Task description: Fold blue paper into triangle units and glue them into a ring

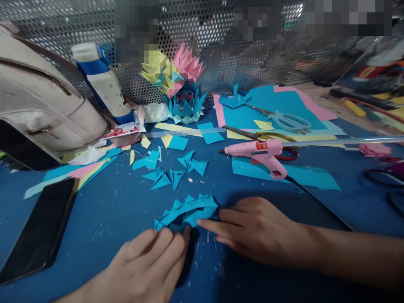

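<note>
A ring of folded blue paper with pointed edges lies on the dark blue table. My left hand is closed at the ring's near left edge, its fingertips pinching the paper. From the right, my right hand touches the ring's near right side with an outstretched index finger; its other fingers are partly bent and apart. Several loose folded blue pieces lie just beyond the ring. A pink glue gun rests on its side behind my right hand, its tip pointing left.
Phone lies at left, near a white bag and bottle. Paper flowers stand at the back. Scissors and paper sheets lie back right. The glue gun's black cord runs behind my right wrist.
</note>
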Motion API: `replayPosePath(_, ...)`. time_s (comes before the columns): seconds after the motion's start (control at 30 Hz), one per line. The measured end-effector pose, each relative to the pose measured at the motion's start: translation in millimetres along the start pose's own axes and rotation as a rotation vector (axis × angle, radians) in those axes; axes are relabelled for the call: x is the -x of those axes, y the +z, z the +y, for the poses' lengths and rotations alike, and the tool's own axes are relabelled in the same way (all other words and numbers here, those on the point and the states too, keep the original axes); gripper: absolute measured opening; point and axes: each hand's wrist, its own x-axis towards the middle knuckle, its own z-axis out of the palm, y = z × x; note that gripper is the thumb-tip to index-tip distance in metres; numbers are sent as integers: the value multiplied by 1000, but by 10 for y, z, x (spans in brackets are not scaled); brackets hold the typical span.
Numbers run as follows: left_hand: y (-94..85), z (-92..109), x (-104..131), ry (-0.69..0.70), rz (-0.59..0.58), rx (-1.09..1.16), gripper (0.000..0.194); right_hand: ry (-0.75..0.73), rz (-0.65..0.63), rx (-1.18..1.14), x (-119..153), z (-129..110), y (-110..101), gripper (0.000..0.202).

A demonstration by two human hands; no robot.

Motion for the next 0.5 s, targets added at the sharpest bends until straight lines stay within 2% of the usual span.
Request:
replayPosePath(0.2, 9, -4, 0, 15, -5, -4, 40, -29, 18, -13, 31, 17, 16, 41)
replayPosePath(0.5, -1, -6, -1, -1, 18, 17, 41, 9, 39, -47, 20, 3, -4, 38)
